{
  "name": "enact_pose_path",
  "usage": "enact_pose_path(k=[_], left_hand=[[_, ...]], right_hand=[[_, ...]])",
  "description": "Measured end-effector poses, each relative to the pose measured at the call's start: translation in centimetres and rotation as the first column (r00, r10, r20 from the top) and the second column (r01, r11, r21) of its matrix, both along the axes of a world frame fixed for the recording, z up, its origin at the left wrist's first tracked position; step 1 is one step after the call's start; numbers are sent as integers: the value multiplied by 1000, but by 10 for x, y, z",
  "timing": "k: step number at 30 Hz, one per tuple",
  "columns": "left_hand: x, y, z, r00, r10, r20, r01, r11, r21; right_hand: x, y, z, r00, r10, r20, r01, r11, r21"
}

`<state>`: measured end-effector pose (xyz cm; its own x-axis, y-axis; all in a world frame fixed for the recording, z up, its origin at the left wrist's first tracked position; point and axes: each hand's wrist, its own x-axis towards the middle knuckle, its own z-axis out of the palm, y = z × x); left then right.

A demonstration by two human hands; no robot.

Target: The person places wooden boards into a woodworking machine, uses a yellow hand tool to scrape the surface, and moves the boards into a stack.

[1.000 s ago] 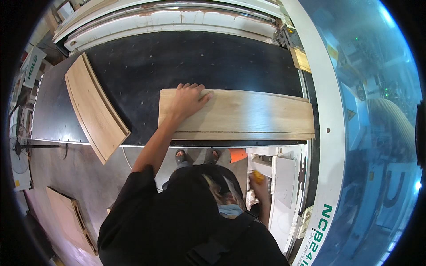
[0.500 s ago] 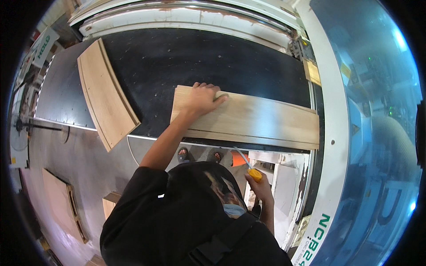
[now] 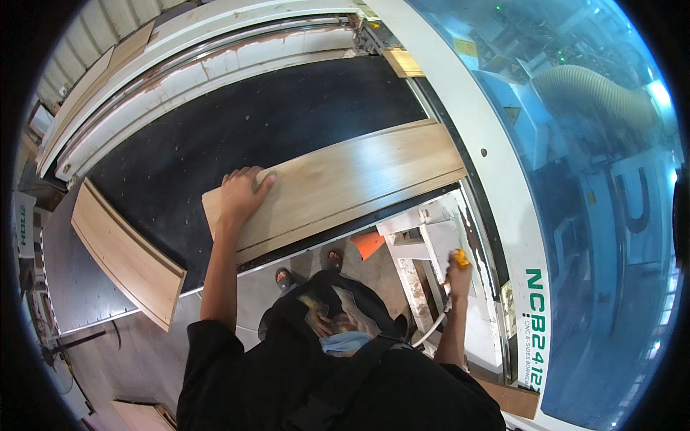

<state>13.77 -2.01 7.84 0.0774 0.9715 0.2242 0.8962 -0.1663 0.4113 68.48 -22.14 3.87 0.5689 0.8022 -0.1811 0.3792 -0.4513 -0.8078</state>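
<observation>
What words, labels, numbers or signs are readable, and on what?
Wording not copied, only located:
White machine frame: large green letters and digits, clear; smaller line beside, partly readable.
White panel, far left: green letters, sideways.
Yellow label and triangular sign, at blue cover: too small to read.

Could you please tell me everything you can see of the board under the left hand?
The board is long, straight-sided and pale, with a wood-like grain and a bluish sheen towards its right part. A thin dark line, perhaps a groove, runs along its near long side. It lies flat on the black table, slanting away towards the right, where its end sits close to the white machine frame. The left hand rests on its left end.
</observation>
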Motion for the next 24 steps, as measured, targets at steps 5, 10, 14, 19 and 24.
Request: enact_pose_path(k=[5,10,14,19,24], left_hand=[[2,1,1,1000,12,-18,-13,999,-46],[2,0,4,1000,2,-9,-3,999,-42],[2,0,5,1000,0,-7,0,1000,-27],[1,-3,8,1000,-10,14,10,1000,6],[1,-3,4,1000,-2,11,1,1000,19]], right_hand=[[0,-19,10,954,49,-294,-40,999,36],[-86,-14,-7,793,333,-510,-461,875,-147],[-143,7,30,684,523,-508,-680,710,-185],[-108,70,60,732,629,-262,-639,767,59],[-42,159,117,803,366,470,-289,930,-228]])
